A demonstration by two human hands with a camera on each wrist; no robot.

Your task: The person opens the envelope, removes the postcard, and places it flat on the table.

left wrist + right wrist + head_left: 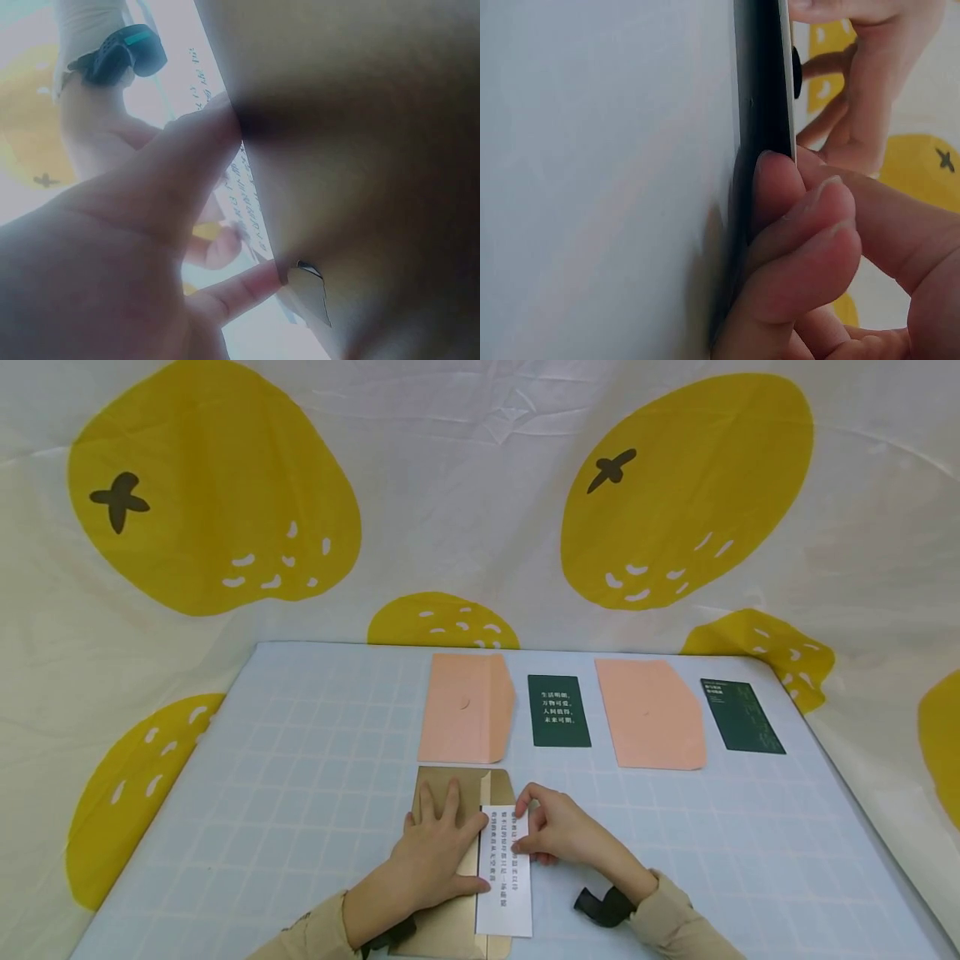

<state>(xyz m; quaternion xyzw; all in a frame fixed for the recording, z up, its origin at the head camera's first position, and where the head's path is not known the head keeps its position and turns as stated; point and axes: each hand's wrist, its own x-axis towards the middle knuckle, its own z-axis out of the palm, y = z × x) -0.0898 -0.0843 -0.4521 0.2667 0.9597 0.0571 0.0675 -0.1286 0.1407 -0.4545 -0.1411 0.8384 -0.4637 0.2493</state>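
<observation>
A brown kraft envelope (442,922) lies on the table in front of me, its flap side to the right. My left hand (438,860) rests on it with fingers spread, the thumb and index fingertips right at the left edge of a white card (502,910) printed with columns of dark characters. This card overlaps the envelope's right part. My right hand (558,828) pinches the card's right edge near the top, thumb on the printed face. Seen from the right wrist, its curled fingers (810,255) sit against the card's edge. Brown envelope surface (390,165) fills much of the left wrist view.
Behind the hands stand two pink envelopes, one (461,710) at centre and another (652,714) to the right. A dark green card (558,731) lies between them, a second green card (742,718) at far right. A white curtain (465,468) with yellow fruit prints hangs beyond the table.
</observation>
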